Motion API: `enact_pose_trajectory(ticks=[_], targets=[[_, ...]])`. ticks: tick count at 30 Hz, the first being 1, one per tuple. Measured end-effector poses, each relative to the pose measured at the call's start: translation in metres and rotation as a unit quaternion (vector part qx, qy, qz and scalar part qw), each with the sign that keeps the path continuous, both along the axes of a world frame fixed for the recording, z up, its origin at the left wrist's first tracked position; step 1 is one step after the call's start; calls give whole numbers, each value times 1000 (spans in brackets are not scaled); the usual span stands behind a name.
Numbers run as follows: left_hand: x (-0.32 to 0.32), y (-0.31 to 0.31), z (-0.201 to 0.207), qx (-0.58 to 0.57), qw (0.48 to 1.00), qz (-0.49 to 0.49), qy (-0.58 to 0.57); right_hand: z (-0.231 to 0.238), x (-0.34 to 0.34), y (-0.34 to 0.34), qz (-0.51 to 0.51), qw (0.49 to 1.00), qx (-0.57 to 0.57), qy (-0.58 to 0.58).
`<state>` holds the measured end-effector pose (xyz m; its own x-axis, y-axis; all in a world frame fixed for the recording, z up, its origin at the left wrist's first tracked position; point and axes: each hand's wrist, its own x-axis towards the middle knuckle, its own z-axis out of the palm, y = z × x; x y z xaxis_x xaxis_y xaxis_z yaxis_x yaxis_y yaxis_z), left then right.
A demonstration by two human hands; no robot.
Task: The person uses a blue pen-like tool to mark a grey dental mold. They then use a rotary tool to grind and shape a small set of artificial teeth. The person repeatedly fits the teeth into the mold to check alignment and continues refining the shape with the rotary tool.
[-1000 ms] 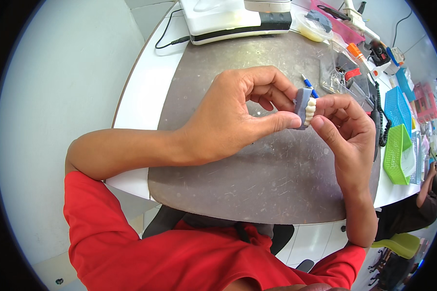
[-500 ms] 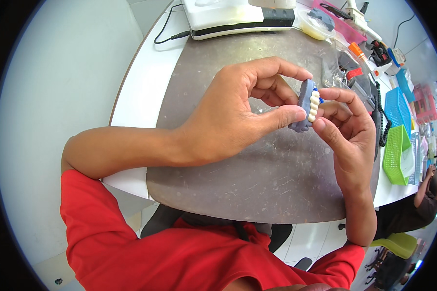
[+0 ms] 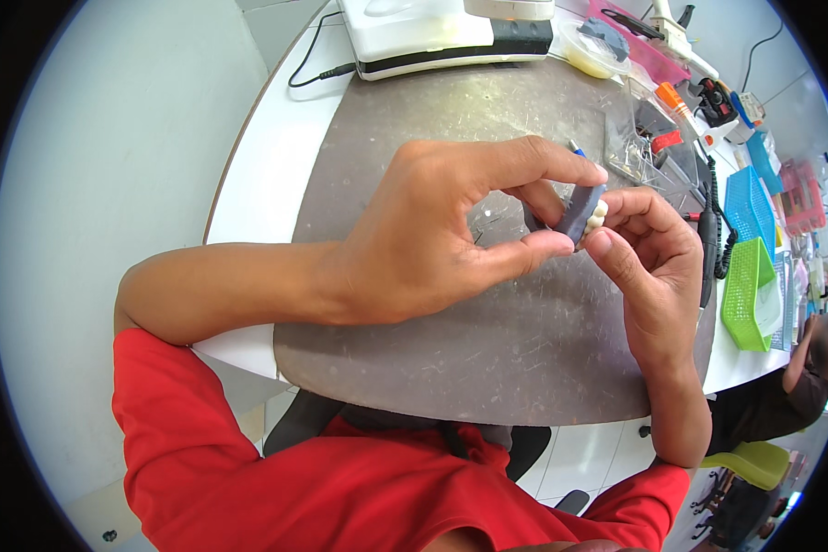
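My left hand (image 3: 437, 235) grips a grey dental model (image 3: 579, 212) between thumb and fingertips, above the dark work mat. A row of cream-white tooth crowns (image 3: 599, 214) shows along the model's right side, part of it covered by fingers. From the right, my right hand (image 3: 655, 262) pinches at these crowns with thumb and index finger, its other fingers curled behind. Whether the crowns are seated on the model or slightly apart from it, I cannot tell. A blue-tipped thin tool (image 3: 576, 147) pokes out just beyond the left fingertips.
Beneath my hands lies the scratched brown mat (image 3: 469, 368) on a white table. At the back stands a white device (image 3: 423, 37) with a black cable. A clear box of small tools (image 3: 630, 152), a green basket (image 3: 750, 294) and a blue basket (image 3: 752, 207) line the right. Another person (image 3: 800, 377) sits farther right.
Both hands have shifted a little downward with the dental model. The model has turned, so fewer crowns show now, and the blue-tipped tool has come into sight behind it.
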<state>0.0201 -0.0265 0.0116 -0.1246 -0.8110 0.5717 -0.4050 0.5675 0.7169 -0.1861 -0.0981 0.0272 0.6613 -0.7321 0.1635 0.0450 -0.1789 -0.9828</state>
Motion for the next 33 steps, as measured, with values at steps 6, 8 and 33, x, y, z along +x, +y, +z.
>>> enact_pose_trajectory(ticks=[6, 8, 33], targets=[[0, 1, 0, -23, 999, 3, -23, -1, -1, 0, 4, 1000, -22, -1], [0, 1, 0, -28, 999, 3, -25, 1, -1, 1, 5, 1000, -18, 1], [2, 1, -5, -188, 974, 29, -121, 1, -8, 5, -22, 995, -96, -5]])
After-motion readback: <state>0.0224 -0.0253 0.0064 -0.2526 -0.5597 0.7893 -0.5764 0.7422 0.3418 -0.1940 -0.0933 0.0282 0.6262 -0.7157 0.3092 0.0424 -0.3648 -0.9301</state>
